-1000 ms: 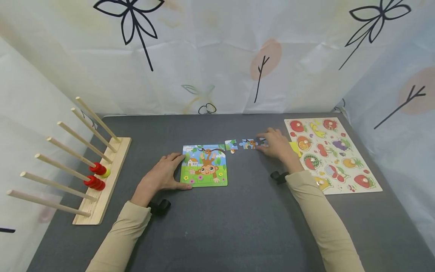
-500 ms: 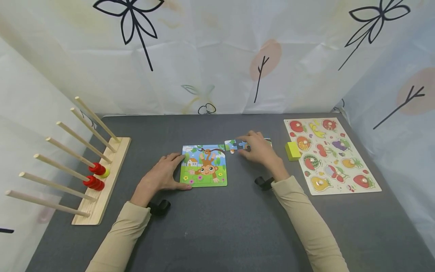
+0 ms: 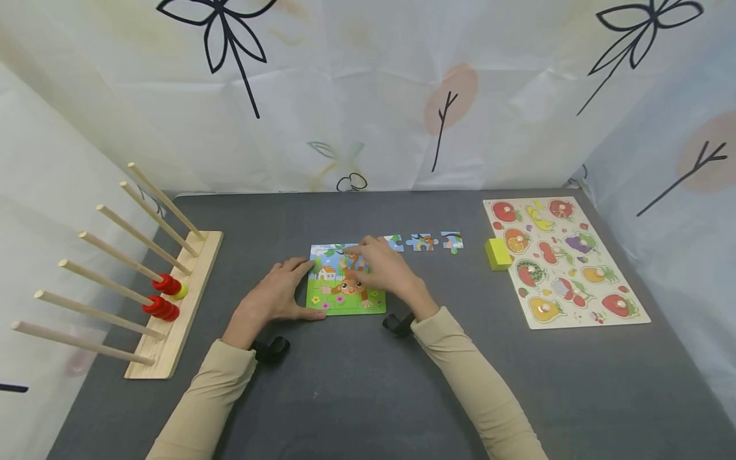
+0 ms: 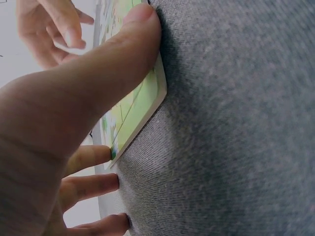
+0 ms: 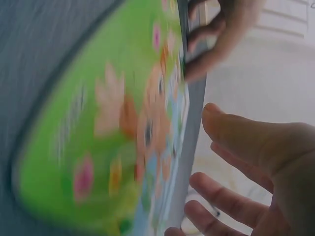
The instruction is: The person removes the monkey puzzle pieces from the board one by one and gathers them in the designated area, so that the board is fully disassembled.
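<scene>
In the head view a square jigsaw puzzle (image 3: 319,305) with a monkey picture lies on the dark table. My left hand (image 3: 275,291) rests at its left side, the thumb along the near edge and the index fingertip at the left edge. My right hand (image 3: 386,269) hovers over the upper right of the puzzle, hiding that part. In the right wrist view its thumb (image 5: 246,140) and fingers are apart, with nothing between them. Right of the puzzle, loose jigsaw pieces (image 3: 422,242) lie in a row; the hand partly covers the nearest one.
At the left stands a wooden peg rack (image 3: 172,319) with red and yellow rings (image 3: 161,308) on two pegs. A fruit puzzle board (image 3: 566,262) lies at the right, with a yellow block (image 3: 498,254) at its left edge. Patterned cloth hangs behind the table.
My right hand has moved left from the loose pieces to above the monkey puzzle, uncovering the right-hand pieces and the yellow block. My left hand has stayed in place.
</scene>
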`<state>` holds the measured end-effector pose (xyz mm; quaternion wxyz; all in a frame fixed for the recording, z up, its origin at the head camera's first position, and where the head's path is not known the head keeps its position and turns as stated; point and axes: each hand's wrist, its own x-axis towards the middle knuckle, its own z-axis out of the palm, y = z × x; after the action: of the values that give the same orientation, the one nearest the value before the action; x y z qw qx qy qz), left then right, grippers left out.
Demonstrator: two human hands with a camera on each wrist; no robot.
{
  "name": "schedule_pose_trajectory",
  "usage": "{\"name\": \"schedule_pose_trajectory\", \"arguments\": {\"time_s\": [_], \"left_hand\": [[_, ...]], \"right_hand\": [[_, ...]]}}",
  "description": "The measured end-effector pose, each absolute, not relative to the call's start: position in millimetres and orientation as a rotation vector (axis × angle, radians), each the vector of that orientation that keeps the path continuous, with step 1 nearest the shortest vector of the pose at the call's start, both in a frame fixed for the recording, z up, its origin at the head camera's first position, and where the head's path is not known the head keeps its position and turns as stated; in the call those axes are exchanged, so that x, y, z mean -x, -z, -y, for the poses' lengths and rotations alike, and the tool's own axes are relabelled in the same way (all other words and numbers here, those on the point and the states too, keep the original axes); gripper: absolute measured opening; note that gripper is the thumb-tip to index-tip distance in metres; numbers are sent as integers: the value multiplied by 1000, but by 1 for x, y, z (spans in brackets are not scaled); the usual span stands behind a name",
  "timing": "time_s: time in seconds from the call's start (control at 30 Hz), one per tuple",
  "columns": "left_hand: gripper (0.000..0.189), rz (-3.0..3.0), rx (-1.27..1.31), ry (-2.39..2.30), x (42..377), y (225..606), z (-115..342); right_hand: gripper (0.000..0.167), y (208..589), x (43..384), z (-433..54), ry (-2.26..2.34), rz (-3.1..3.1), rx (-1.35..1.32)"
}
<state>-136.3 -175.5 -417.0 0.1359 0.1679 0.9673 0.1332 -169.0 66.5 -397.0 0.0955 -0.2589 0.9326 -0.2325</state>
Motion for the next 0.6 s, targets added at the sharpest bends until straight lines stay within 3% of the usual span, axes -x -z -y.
{"name": "schedule_pose_trajectory", "arguments": {"time_s": [0.6], "left_hand": [[110, -2812, -527, -415, 134, 416, 177]], "right_hand": [[48, 415, 159, -18, 614, -2739, 749]]}}
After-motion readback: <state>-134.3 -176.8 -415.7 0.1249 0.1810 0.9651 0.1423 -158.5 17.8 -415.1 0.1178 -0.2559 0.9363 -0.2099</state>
